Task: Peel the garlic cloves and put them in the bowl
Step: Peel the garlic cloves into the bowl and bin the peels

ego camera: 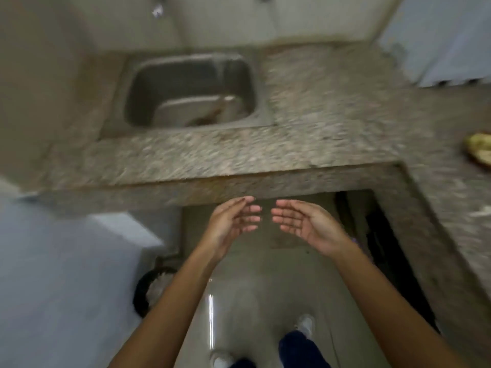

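Note:
My left hand (233, 221) and my right hand (300, 221) are held out in front of me, palms turned inward and up, fingers relaxed and holding nothing. Their fingertips point at each other a short gap apart, just below the front edge of the granite counter (332, 102). No garlic cloves and no bowl can be made out; the picture is blurred. A yellowish thing (479, 148) lies on the counter at the far right edge, too blurred and cut off to identify.
A steel sink (191, 94) is set into the counter at the back left, with a tap (158, 9) above it. The counter turns along the right side. A white appliance (66, 261) stands at left, a dark round bin (152, 289) beside it.

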